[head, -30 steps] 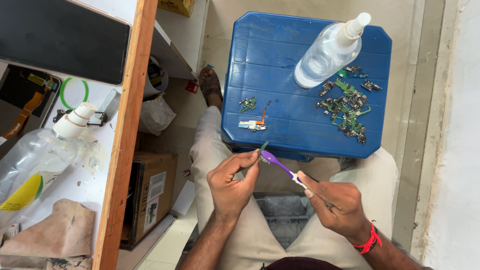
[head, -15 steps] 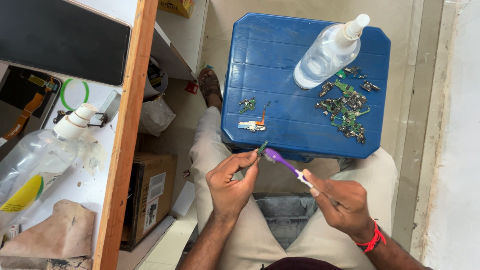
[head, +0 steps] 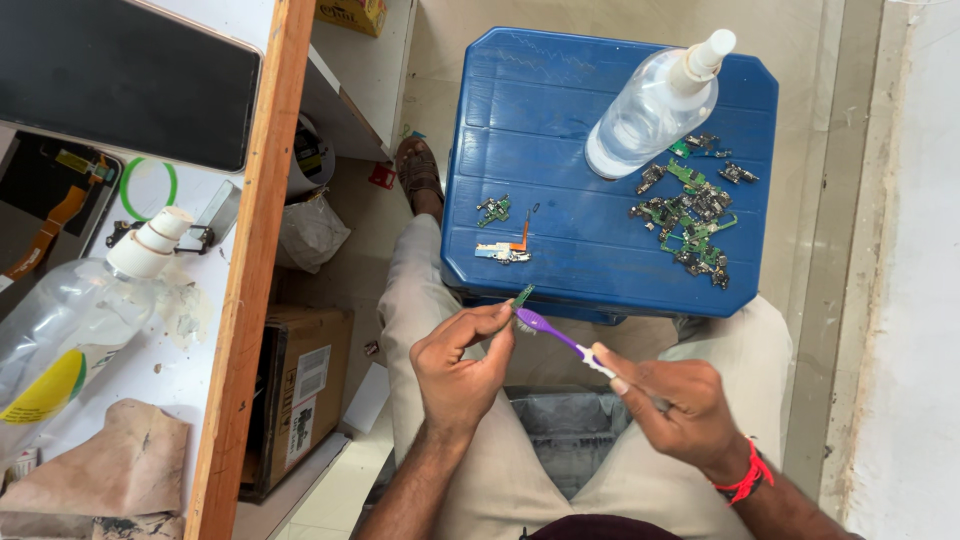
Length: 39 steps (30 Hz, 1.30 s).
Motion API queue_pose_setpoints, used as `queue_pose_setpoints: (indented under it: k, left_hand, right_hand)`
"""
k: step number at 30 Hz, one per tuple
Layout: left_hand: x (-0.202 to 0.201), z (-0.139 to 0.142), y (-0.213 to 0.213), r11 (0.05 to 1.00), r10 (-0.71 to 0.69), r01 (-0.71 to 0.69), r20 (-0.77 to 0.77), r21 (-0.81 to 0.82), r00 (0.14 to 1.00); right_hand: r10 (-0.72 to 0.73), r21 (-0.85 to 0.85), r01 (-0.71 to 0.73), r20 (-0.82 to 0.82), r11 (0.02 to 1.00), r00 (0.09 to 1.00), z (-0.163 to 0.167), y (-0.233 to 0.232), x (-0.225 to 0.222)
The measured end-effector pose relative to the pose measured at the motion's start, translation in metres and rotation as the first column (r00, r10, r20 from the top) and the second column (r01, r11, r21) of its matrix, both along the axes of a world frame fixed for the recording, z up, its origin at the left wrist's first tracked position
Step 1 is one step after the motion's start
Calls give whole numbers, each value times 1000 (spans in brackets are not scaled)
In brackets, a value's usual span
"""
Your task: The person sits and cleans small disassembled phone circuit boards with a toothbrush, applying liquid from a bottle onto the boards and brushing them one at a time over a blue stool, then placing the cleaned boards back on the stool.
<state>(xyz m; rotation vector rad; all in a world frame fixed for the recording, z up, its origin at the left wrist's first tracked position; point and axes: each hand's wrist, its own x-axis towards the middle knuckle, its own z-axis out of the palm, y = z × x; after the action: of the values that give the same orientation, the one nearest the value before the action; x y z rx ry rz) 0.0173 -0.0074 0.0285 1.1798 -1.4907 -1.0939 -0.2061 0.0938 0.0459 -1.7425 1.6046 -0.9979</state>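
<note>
The person sits with a blue plastic stool (head: 600, 250) just beyond the knees, used as a small counter. The left hand (head: 462, 365) pinches a small green circuit board (head: 523, 296) between thumb and fingertips, holding it up over the lap near the stool's near edge. The right hand (head: 678, 405) has its fingers closed around the white handle of a purple toothbrush (head: 556, 335), whose bristle head touches the board.

Judging from how things lie, the work looks to be at an early to middle stage. One board is under the brush. On the left part of the stool lie a few pieces set apart: a small green board (head: 492, 209), a white-and-blue part with an orange flex strip (head: 508, 250). On the right part sits a much larger heap of small green boards (head: 690, 215), just beside a clear spray bottle (head: 655, 100) with a white nozzle. Which group is already brushed and which waits cannot be told from this view alone; if the small group is the finished one, most of the pile is left.

To the left, a wooden-edged desk (head: 250, 300) carries a second clear bottle (head: 70, 320), a dark screen panel (head: 120, 75) and a green ring (head: 147, 188). Under it a cardboard box (head: 300, 390) stands on the floor, and a sandalled foot (head: 418, 175) shows beside the stool.
</note>
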Motion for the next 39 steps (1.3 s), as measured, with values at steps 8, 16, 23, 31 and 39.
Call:
queue_pose_setpoints:
  k: [8,16,23,31,39]
  left_hand:
    - [0,4,1,1000,-6,5,-13,-14,1000]
    - [-1,5,1,998,-10,9,-5,-60,1000]
    - [0,4,4,999,-35,34,-22,-38,999]
    - [-1,3,1,999,-28,28,-1,-43,1000]
    - [0,2,1,998,-47,47,-1,-51,999]
  right_hand:
    - [-44,-40,42,-36,998,998,-5,3,7]
    - [-46,-67,45,-23,997,999,-8,4,8]
    - [14,-62,-17,-39,998,999,0,3,9]
    - [-14,-46,12,-36,999,999,0,2,3]
    - [-16,-15,16,-26,1000,1000,0,2,6]
